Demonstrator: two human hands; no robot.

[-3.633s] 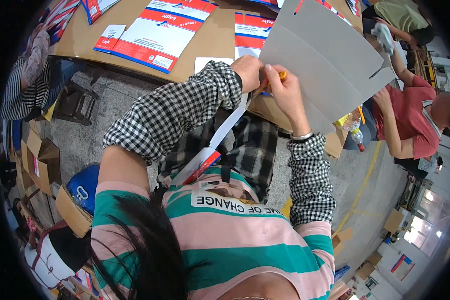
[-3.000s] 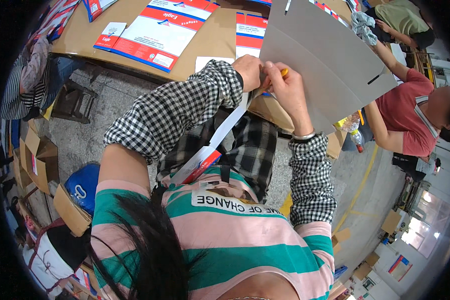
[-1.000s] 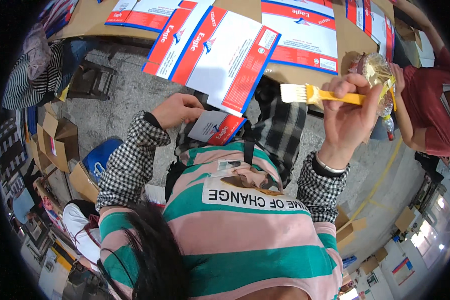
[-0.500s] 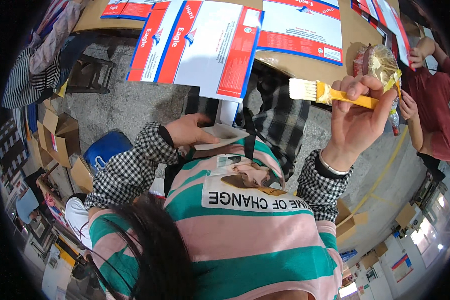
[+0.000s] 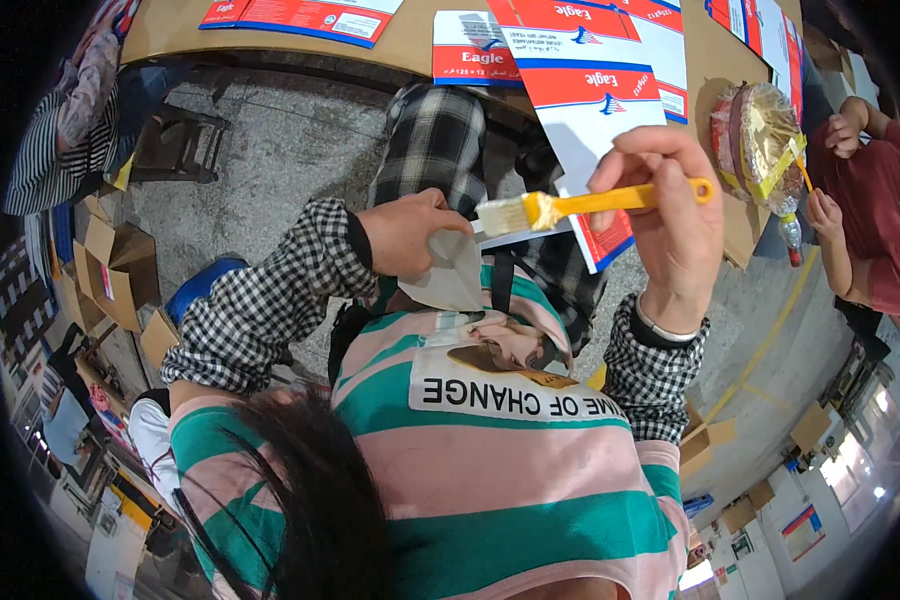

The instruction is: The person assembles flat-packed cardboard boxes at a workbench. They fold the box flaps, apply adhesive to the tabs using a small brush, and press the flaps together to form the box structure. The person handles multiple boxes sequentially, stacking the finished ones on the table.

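My right hand (image 5: 678, 215) grips the yellow handle of a paint brush (image 5: 610, 201). The brush's pale bristles point left, and a cream-coloured paste clings near their base. My left hand (image 5: 410, 235) pinches a greyish-white cardboard flap (image 5: 448, 278) in front of my striped shirt, just below the bristle tip. Beyond the brush, a red, white and blue printed carton sheet (image 5: 592, 105) hangs from the table edge toward my lap. Whether the flap joins that sheet is hidden behind the brush and hand.
More flat printed cartons (image 5: 320, 18) lie on the brown table (image 5: 210, 38). A plastic-wrapped bowl of cream paste (image 5: 760, 135) sits at its right edge. Beside it stand a co-worker's hands (image 5: 825, 215) and red sleeve. Open cardboard boxes (image 5: 120, 275) and a dark stool (image 5: 175, 145) are at left.
The brush has moved left and slightly down, close to the flap. My left hand has shifted right and tilted the flap downward. The printed sheet at centre-left is gone; one now hangs farther right.
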